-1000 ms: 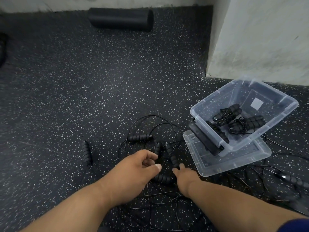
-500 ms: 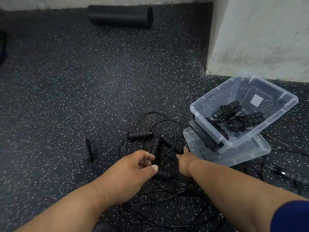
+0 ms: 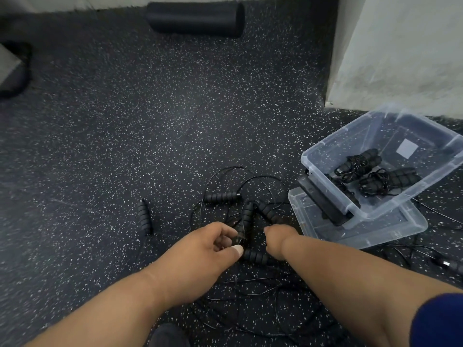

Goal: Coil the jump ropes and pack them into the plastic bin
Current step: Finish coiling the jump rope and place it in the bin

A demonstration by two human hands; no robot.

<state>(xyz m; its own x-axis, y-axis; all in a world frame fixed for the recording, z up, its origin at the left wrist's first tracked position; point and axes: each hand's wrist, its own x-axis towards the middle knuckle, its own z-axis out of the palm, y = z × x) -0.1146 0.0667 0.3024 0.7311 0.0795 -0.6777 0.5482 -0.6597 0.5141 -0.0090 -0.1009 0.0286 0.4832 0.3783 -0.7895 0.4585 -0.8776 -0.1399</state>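
Note:
Tangled black jump ropes (image 3: 250,291) with ribbed foam handles lie on the speckled floor in front of me. My left hand (image 3: 208,249) has its fingers curled and pinches the lower end of one handle (image 3: 246,215). My right hand (image 3: 276,240) grips the lower end of a neighbouring handle (image 3: 266,211); its fingers are hidden. Another handle (image 3: 255,255) lies between my hands, one more (image 3: 221,196) lies beyond them. The clear plastic bin (image 3: 323,159) sits tilted at the right, holding two coiled ropes (image 3: 358,164) (image 3: 388,181).
The bin rests on its clear lid (image 3: 380,234), with a flat black object (image 3: 323,201) under its near edge. A lone handle (image 3: 144,216) lies to the left. More cord and a handle (image 3: 451,265) trail right. A black foam roller (image 3: 195,18) lies by the far wall; a white wall corner (image 3: 400,46) stands behind the bin.
My right hand moved forward from the floor cords and took hold of a handle near the lid. My left hand stayed curled in about the same place.

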